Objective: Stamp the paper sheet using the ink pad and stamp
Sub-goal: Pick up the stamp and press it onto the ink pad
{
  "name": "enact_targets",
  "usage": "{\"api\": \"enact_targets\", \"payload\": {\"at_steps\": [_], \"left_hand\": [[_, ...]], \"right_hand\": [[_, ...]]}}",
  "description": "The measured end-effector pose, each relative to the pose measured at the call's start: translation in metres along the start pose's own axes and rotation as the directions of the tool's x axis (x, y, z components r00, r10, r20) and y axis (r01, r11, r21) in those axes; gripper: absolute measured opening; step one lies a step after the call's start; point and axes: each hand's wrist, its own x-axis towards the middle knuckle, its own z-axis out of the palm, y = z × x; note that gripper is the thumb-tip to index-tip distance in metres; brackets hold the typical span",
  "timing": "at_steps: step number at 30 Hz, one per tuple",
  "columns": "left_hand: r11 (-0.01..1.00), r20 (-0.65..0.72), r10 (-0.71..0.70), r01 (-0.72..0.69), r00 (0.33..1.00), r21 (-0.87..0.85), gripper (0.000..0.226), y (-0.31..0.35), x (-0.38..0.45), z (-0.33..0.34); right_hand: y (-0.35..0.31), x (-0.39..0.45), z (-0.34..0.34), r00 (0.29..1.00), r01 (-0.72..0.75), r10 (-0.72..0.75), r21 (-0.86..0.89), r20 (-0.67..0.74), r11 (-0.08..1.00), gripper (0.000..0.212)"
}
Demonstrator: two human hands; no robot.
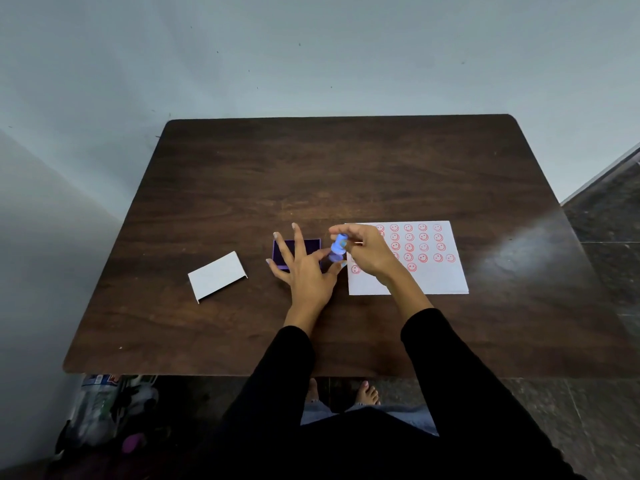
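Note:
A white paper sheet lies right of centre on the dark wooden table, carrying several rows of red smiley prints. My right hand hovers over the sheet's left edge, fingers closed on a small blue stamp that looks blurred. The purple ink pad sits just left of the stamp. My left hand lies spread over the pad with fingers apart, its thumb reaching toward the stamp's lower end.
A white lid or box top lies at the left of the table. A pale wall stands behind and to the left. Under the table's near edge are bags and my bare feet.

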Motion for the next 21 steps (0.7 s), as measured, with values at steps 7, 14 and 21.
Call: {"api": "enact_targets", "payload": {"at_steps": [7,14,21], "left_hand": [[0.989,-0.013,0.072,-0.069,0.997,0.132,0.046,-0.003,-0.021,0.014],[1.0,-0.059,-0.024,0.024,0.998,-0.003,0.12,-0.02,-0.015,0.003],[0.996,-0.076,-0.091,0.09,0.993,-0.016,0.11,-0.045,-0.01,-0.004]], "right_hand": [[-0.011,0.008,-0.008,0.974,-0.122,0.225,0.762,-0.031,0.636,0.026],[-0.012,0.005,-0.006,0.966,-0.155,0.23,0.976,0.117,0.155,0.021],[-0.015,0.006,0.002,0.948,-0.174,0.278,0.984,0.155,0.045,0.013]]}}
